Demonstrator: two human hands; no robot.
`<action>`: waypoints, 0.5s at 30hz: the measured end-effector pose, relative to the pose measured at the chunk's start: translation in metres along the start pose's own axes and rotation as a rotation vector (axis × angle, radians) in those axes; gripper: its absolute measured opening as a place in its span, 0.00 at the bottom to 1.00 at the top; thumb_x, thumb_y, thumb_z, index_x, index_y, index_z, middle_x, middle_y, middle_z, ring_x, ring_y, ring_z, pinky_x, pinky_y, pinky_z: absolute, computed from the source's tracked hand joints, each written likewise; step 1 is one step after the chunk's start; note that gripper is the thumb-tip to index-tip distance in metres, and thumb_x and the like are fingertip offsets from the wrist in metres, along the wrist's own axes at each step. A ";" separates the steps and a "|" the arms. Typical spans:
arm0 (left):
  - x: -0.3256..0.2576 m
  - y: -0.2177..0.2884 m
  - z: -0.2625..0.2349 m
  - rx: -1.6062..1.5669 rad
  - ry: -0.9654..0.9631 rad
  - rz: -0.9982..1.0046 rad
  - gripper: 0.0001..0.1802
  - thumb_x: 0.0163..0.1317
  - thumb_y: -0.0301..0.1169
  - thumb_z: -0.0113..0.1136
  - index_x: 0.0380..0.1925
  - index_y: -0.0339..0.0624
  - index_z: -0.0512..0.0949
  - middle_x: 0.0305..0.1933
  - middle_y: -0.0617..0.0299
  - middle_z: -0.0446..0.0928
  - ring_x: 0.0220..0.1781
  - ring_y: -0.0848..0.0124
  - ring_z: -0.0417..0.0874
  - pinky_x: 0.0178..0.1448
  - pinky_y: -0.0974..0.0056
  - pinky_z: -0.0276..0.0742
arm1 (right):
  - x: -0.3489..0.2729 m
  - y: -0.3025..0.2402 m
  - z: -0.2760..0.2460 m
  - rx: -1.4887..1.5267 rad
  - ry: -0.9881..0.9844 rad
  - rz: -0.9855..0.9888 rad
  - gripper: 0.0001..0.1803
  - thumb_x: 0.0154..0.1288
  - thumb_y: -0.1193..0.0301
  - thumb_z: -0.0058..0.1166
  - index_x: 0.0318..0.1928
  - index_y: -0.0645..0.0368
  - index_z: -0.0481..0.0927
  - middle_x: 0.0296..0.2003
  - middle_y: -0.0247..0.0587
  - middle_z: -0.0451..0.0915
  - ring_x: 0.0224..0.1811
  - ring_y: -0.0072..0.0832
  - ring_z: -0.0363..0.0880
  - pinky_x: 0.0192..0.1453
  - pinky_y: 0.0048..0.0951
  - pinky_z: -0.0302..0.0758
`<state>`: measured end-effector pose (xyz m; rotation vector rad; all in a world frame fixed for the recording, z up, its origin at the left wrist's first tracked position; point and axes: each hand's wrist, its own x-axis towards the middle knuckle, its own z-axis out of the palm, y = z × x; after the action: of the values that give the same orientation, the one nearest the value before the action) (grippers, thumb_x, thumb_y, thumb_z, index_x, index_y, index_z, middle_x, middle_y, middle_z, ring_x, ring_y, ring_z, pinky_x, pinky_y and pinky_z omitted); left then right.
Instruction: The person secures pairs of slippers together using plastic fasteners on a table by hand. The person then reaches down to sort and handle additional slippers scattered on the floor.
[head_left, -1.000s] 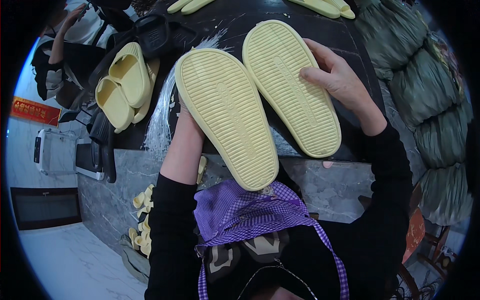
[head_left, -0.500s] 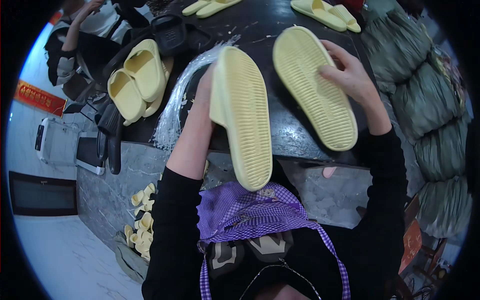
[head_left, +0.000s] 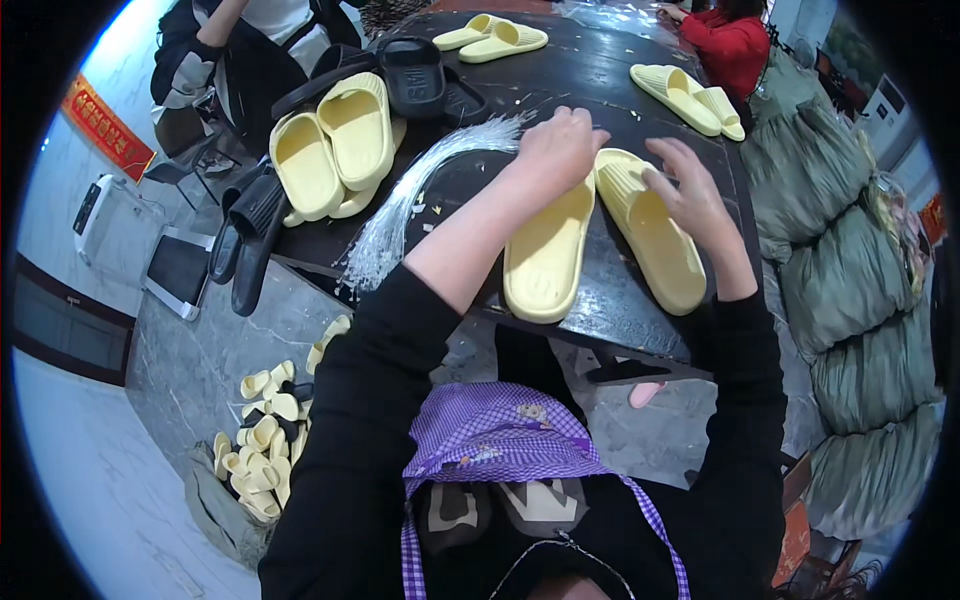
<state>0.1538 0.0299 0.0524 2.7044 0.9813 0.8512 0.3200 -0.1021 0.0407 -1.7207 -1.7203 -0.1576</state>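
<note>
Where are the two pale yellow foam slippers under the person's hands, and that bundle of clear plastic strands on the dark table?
Left pale yellow foam slipper (head_left: 545, 262): head view, on its footbed.
Right pale yellow foam slipper (head_left: 660, 245): head view, on its footbed.
Bundle of clear plastic strands (head_left: 405, 205): head view, mid-bundle.

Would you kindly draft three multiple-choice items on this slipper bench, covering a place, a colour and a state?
1. Where does the bundle of clear plastic ties lie?
A. left of the left hand
B. on the floor
C. on the green sacks

2. What colour is the pair of slippers under the hands?
A. black
B. pale yellow
C. red

3. How do those two slippers lie?
A. soles up
B. stacked
C. footbeds up, side by side

A: the ties fan across the dark table beside the left forearm. B: both are pale yellow. C: the hollow footbeds show, with the right hand on the right one.
</note>
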 end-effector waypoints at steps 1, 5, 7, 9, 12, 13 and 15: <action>-0.003 -0.011 0.001 -0.032 0.074 0.074 0.16 0.60 0.41 0.53 0.32 0.37 0.77 0.39 0.46 0.76 0.40 0.51 0.80 0.43 0.54 0.76 | -0.003 0.004 -0.002 -0.003 0.004 -0.004 0.25 0.57 0.68 0.52 0.55 0.63 0.69 0.53 0.50 0.70 0.47 0.43 0.74 0.49 0.34 0.72; -0.006 -0.076 -0.021 0.127 0.177 0.059 0.08 0.57 0.31 0.54 0.29 0.37 0.76 0.38 0.47 0.75 0.39 0.52 0.79 0.42 0.52 0.77 | -0.021 0.004 -0.009 -0.169 -0.086 -0.028 0.24 0.57 0.69 0.52 0.54 0.65 0.69 0.47 0.52 0.74 0.44 0.43 0.76 0.47 0.32 0.72; -0.009 -0.112 -0.025 0.253 0.146 -0.051 0.06 0.55 0.27 0.51 0.29 0.36 0.76 0.38 0.46 0.75 0.39 0.51 0.80 0.42 0.52 0.77 | -0.022 0.006 -0.011 -0.126 -0.150 0.127 0.24 0.56 0.70 0.53 0.54 0.65 0.69 0.42 0.52 0.76 0.40 0.43 0.77 0.44 0.34 0.72; -0.015 -0.144 -0.024 0.311 0.147 -0.088 0.06 0.55 0.25 0.49 0.29 0.36 0.76 0.39 0.46 0.75 0.39 0.50 0.80 0.42 0.52 0.77 | -0.017 0.002 -0.005 -0.097 -0.171 0.192 0.24 0.56 0.70 0.53 0.53 0.66 0.69 0.40 0.52 0.77 0.38 0.44 0.77 0.43 0.34 0.72; -0.020 -0.157 -0.014 0.350 0.057 -0.187 0.07 0.55 0.25 0.47 0.29 0.36 0.76 0.39 0.46 0.76 0.39 0.50 0.80 0.42 0.52 0.77 | -0.012 -0.012 0.004 -0.089 -0.271 0.179 0.25 0.55 0.70 0.54 0.53 0.66 0.69 0.34 0.52 0.78 0.35 0.42 0.77 0.41 0.34 0.72; -0.022 -0.157 -0.010 0.337 0.038 -0.197 0.08 0.55 0.25 0.47 0.29 0.37 0.76 0.38 0.46 0.76 0.39 0.50 0.80 0.42 0.52 0.77 | -0.014 -0.012 0.005 -0.094 -0.263 0.178 0.25 0.55 0.70 0.54 0.53 0.66 0.69 0.34 0.52 0.78 0.35 0.42 0.77 0.41 0.34 0.72; -0.024 -0.158 -0.006 0.313 0.005 -0.226 0.08 0.55 0.25 0.47 0.29 0.37 0.76 0.37 0.47 0.77 0.38 0.50 0.80 0.41 0.51 0.77 | -0.019 -0.014 0.009 -0.031 -0.272 0.163 0.24 0.56 0.69 0.54 0.52 0.66 0.70 0.32 0.51 0.78 0.32 0.39 0.76 0.37 0.33 0.72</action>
<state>0.0491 0.1374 -0.0030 2.7594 1.5003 0.7135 0.3019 -0.1141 0.0287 -1.9700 -1.7629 0.1298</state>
